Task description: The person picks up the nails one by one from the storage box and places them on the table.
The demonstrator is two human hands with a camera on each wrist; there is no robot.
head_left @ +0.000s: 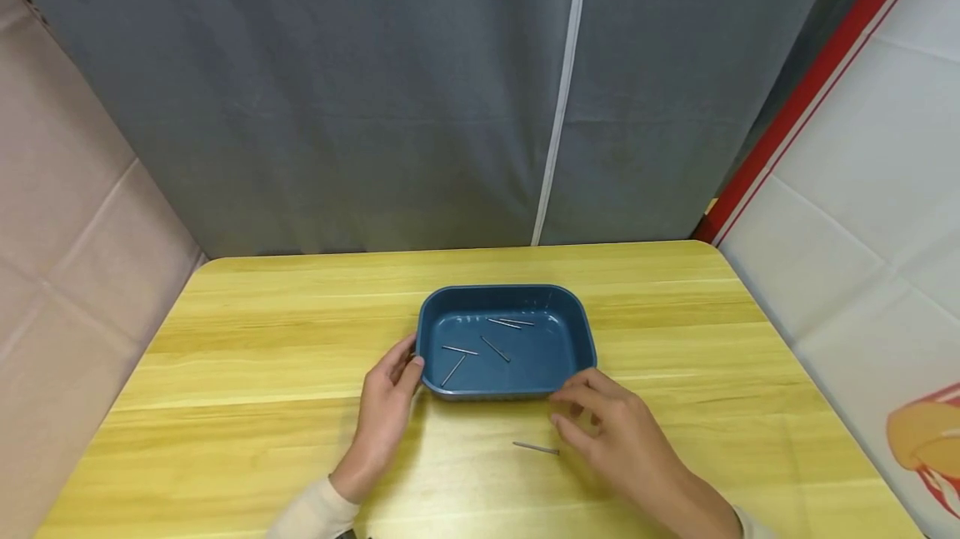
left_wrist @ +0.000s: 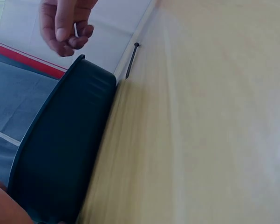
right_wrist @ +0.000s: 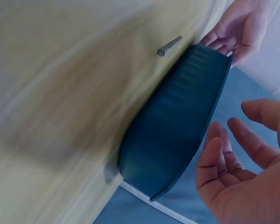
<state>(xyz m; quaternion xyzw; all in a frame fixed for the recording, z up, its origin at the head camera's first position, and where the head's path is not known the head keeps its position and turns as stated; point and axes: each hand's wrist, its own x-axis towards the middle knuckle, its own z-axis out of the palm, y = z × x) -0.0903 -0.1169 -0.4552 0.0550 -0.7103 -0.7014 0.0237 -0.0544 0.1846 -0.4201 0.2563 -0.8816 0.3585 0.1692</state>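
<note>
Head view: blue tray [head_left: 495, 394] sits on the wood table [head_left: 225, 406], approx. in the middle between both hands. L hand [head_left: 384, 410] is at the tray's L end, holding it: thumb at the rim near the front L corner, fingers against the outer wall. R hand [head_left: 621, 431] is at the front R corner, fingers bent, thumb apart from them, nothing seen in its grip; contact w/ the rim: can't tell from here. Loose nail [head_left: 536, 447] lies on the table in front of the tray, clear of it, just L of the R thumb, head end toward R hand, tip pointing roughly toward L hand, which is farther off. 5 other nails [head_left: 496, 349] lie scattered on the tray floor: 2 nr the back wall, 1 mid, 2 toward the L end, i.e. closer to L hand. Grey curtain [head_left: 337, 106] behind. L wrist cam: only a bit of L hand shows, bottom L corner, by the near end of the tray; R hand is beyond the tray's far end, fingers loosely bent, nothing visible in them. Loose nail flat on the table nr the far corner, head away from cam. R wrist cam: R thumb & fingers spread w/ a gap, off the tray wall; L hand at the far end, fingertips on it. Loose nail beside the long wall, nearer that far end in this view, not touching either hand.
</note>
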